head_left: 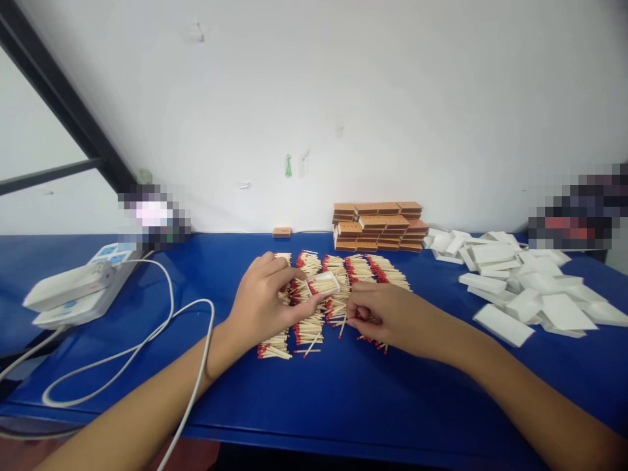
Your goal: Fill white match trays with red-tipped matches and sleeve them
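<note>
My left hand (267, 291) grips a small white matchbox tray (331, 285) between thumb and fingers, with matches lying inside it. The tray is held over rows of loose red-tipped matches (308, 330) spread on the blue table. Just right of the tray, my right hand (375, 313) has its fingers curled together low over the matches. What lies between those fingertips, if anything, is hidden. More match rows (387, 271) reach out behind my right hand.
Orange matchbox sleeves (377, 227) are stacked against the wall, and a single one (281, 232) lies left of them. White empty trays (530, 281) are heaped on the right. A power strip (83, 288) and a white cable (171, 314) occupy the left.
</note>
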A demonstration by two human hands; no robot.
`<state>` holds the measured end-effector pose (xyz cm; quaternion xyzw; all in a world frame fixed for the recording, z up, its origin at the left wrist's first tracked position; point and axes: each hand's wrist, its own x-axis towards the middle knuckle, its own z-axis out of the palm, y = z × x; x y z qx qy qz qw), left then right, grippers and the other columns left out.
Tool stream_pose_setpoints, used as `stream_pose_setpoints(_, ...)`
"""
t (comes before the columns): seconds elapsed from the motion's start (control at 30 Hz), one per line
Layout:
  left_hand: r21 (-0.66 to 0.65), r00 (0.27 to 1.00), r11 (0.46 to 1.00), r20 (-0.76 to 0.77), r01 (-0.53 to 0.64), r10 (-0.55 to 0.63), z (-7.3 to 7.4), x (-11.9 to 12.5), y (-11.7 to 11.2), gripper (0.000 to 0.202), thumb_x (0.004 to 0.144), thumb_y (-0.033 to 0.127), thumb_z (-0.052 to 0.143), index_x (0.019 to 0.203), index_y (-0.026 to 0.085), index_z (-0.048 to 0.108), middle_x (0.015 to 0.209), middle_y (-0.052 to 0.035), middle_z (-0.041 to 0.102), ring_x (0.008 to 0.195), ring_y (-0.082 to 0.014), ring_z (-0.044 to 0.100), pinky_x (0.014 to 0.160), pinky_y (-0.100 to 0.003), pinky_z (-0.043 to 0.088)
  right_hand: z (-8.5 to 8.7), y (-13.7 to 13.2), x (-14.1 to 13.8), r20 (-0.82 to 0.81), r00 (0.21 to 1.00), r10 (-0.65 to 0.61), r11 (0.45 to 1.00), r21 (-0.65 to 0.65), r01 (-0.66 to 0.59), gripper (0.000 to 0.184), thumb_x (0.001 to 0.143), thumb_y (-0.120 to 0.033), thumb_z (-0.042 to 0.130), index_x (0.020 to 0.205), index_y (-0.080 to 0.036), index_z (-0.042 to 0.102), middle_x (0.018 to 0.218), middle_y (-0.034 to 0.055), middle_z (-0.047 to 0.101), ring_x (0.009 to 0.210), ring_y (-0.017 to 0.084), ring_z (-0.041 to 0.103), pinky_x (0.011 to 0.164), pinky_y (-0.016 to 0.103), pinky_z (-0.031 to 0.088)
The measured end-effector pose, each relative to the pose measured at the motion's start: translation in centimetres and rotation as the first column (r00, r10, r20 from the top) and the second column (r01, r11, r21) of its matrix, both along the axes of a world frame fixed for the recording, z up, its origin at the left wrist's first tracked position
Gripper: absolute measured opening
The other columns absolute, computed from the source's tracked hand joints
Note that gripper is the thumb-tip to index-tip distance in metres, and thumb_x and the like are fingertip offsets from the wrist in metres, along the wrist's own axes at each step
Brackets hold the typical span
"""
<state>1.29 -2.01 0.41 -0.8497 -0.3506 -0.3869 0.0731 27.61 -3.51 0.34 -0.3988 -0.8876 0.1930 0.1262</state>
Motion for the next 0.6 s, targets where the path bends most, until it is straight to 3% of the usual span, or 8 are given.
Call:
stream_pose_setpoints(0.2,-0.006,1.000,1.000,0.000,0.009,-0.009,0.06,0.00,-0.08,0.033,0.089,0.050,0.077,0.092,0.017,0.073,0.070,-0.0018,0.056,0.069,-0.0183,0.046,0.066,-0.034,0.036,0.52,-0.33,-0.02,0.000,1.000,-0.013,1.000,-0.025,0.013,0.006,0.094,-0.018,0.063,0.099,-0.022,0.064,0.087,0.0007,0.062,0.072,0.015,0.054,0.063,0.027,0.038)
stream_pose_setpoints(0.37,-0.005,1.000,1.000,-0.004,0.006,-0.006,0.01,0.00,-0.07,0.033,0.089,0.049,0.077,0.091,0.017,0.073,0.070,-0.0020,0.056,0.070,-0.0184,0.046,0.066,-0.034,0.036,0.33,-0.24,-0.33,-0.005,1.000,0.024,0.999,-0.040,-0.024,0.014,0.095,-0.013,0.058,0.083,-0.020,0.062,0.082,0.0012,0.061,0.072,0.015,0.054,0.065,0.028,0.039)
stream_pose_setpoints(0.6,0.001,1.000,1.000,-0.005,0.005,-0.005,0.03,-0.04,-0.08,0.033,0.088,0.049,0.077,0.091,0.017,0.073,0.069,-0.0012,0.056,0.069,-0.0177,0.045,0.066,-0.033,0.036,0.60,-0.53,-0.08,-0.012,0.999,-0.038,0.998,-0.050,0.038,0.010,0.093,-0.017,0.058,0.084,-0.021,0.059,0.082,0.0004,0.062,0.069,0.014,0.053,0.063,0.027,0.039)
